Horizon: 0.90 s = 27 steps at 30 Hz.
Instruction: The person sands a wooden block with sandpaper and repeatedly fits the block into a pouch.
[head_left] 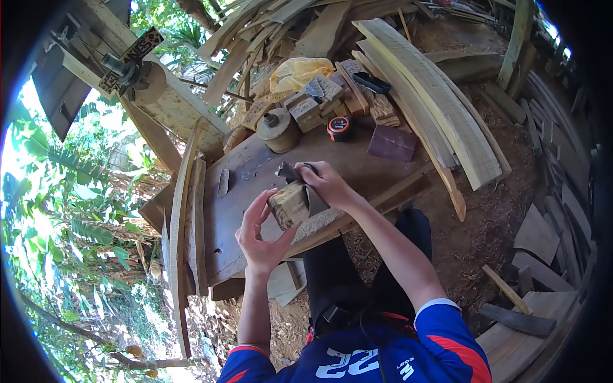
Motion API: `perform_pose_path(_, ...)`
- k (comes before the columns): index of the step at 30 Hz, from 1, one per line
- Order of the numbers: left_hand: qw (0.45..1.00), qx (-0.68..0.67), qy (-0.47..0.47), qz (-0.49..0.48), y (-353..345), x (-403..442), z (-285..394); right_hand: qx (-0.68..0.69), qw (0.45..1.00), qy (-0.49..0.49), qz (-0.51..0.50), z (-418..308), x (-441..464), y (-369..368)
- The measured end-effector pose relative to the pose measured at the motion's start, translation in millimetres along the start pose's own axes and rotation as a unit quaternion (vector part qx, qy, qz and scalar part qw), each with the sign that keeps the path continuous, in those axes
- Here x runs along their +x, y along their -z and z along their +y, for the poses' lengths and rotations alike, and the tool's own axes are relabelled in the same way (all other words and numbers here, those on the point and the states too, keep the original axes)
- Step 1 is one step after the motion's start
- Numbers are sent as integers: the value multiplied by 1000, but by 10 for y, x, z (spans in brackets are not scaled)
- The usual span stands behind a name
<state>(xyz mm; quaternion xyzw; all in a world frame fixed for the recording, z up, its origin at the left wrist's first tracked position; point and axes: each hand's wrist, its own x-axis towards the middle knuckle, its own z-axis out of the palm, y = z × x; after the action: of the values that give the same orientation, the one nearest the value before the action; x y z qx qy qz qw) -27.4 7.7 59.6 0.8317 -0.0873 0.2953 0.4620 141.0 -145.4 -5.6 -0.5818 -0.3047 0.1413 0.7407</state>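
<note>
My left hand (260,239) grips a small wooden block (289,205) between thumb and fingers, above the front part of the workbench (239,185). The block's end grain faces me. My right hand (329,185) is closed on a bent, dark grey sheet that looks like sandpaper (315,202), held against the block's right side. The sheet's curled end shows beyond the block, and its inner face is hidden.
On the bench are a tape measure (340,129), a reddish-brown sheet (391,143), a round wooden piece with a knob (278,131), several wood blocks (306,112) and a small flat piece (223,182). Long planks (440,102) lie to the right, near stacked offcuts (538,233).
</note>
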Motion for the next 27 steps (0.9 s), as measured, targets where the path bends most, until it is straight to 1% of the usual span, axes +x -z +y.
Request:
perform_pose_path(2, 1000, 0, -18, 12, -3, 1, -29, 114, 992, -50, 31, 64, 5, 3)
perform_pose_path(3, 999, -1, -26, 25, -25, -1, -43, 209, 972, -105, 41, 2, 1, -3)
perform_pose_path(4, 999, -1, -33, 36, -40, -3, -22, 303, 938, -159, 51, -87, -19, -37)
perform_pose_path(5, 999, 19, -12, 32, -43, -3, 6, 393, 893, -210, 60, -180, -33, -68)
perform_pose_path(7, 998, 60, 26, 25, -45, 89, 131, 316, 927, -188, 70, -131, -53, -29)
perform_pose_path(8, 992, 122, 23, -24, -18, 125, 122, 276, 942, -178, 75, -102, -65, -21)
perform_pose_path(10, 963, 242, 19, -118, 45, 170, 110, 271, 945, -169, 76, -250, -96, -89)
perform_pose_path(11, 959, 243, 52, -136, 35, 175, 142, 267, 947, -164, 77, -361, -99, -121)
perform_pose_path(13, 947, 244, 114, -174, -10, 218, 245, 325, 932, -148, 65, -460, -72, -132)
perform_pose_path(14, 960, 220, 73, -159, -42, 204, 200, 354, 923, -140, 60, -508, -61, -138)
perform_pose_path(16, 977, 168, -7, -128, -120, 152, 76, 308, 944, -110, 40, -620, -10, -132)
perform_pose_path(17, 984, 97, 48, -142, -169, 57, 66, 283, 954, -94, 28, -678, 12, -143)
perform_pose_path(18, 983, 28, 105, -148, -219, -37, 58, 212, 974, -71, 34, -647, 38, -179)
perform_pose_path(19, 985, 22, 93, -141, -273, -196, -186, 139, 988, -46, 40, -558, 63, -232)
perform_pose_path(20, 978, -49, 155, -130, -304, -255, -335, 66, 996, -23, 46, -502, 58, -302)
perform_pose_path(21, 962, -124, 217, -108, -336, -312, -482, 19, 997, 8, 74, -495, 8, -390)
perform_pose_path(22, 939, -193, 274, -77, -381, -241, -419, -29, 993, 36, 105, -482, -41, -477)
perform_pose_path(23, 898, -276, 340, -44, -347, -201, -331, -100, 980, 111, 130, -473, -84, -557)
perform_pose_path(24, 872, -326, 364, -16, -354, -132, -270, -169, 956, 184, 151, -462, -151, -627)
perform_pose_path(25, 843, -375, 385, 14, -360, -66, -211, -181, 958, 178, 133, -442, -235, -691)
perform_pose_path(27, 838, -418, 345, 62, -365, -21, -427, -207, 959, 168, 94, -420, -386, -812)
